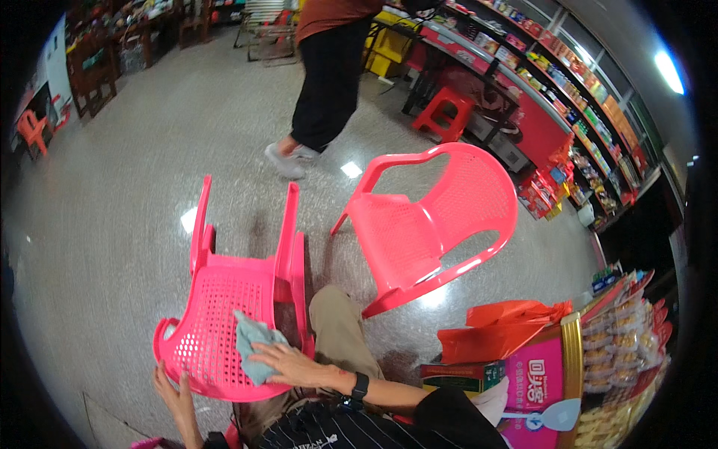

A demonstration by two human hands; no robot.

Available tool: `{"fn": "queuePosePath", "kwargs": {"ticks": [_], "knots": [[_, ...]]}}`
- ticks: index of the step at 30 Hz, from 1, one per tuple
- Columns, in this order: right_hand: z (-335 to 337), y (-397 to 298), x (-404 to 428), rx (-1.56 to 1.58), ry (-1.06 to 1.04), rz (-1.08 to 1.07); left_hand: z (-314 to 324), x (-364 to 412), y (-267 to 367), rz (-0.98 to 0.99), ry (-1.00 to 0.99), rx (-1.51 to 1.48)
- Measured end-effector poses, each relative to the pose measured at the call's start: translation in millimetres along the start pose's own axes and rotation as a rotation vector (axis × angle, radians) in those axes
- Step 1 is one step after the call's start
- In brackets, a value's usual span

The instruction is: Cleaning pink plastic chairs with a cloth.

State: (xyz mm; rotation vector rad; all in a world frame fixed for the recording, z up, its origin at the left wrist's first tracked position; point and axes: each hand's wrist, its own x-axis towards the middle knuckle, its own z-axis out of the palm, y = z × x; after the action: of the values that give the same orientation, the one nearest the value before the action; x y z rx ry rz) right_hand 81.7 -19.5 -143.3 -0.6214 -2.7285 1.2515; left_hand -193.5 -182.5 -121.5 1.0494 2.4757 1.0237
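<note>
A pink plastic armchair (221, 292) is tipped over in front of me, two of its legs pointing away across the floor. Its perforated panel faces up toward me. At the panel's near left edge, my left hand (175, 393) holds the rim between thumb and fingers. My right hand (294, 365) presses a grey-green cloth (255, 348) flat against the perforated surface, right of its middle. Beyond my knee, a second pink plastic armchair (404, 236) stands on the floor, its perforated back toward the right.
A person in black trousers (328, 84) stands past the chairs. A red stool (445, 114) is by the counter, with stocked shelves (583, 84) behind. Close on my right are a red plastic bag (505, 325), a box (463, 377) and a display of packaged food (622, 342).
</note>
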Motion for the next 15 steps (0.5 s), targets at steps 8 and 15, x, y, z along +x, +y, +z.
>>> {"fn": "queuePosePath", "kwargs": {"ticks": [8, 15], "knots": [[-15.7, 12.3, -9.9, -0.072, 0.189, 0.194, 9.3, 3.4, 3.3, -0.673, -0.111, -1.017], [-16.2, -19.9, -5.1, -0.015, 0.155, 0.102, 38.7, 4.8, 4.7, -0.595, 0.069, -1.226]]}}
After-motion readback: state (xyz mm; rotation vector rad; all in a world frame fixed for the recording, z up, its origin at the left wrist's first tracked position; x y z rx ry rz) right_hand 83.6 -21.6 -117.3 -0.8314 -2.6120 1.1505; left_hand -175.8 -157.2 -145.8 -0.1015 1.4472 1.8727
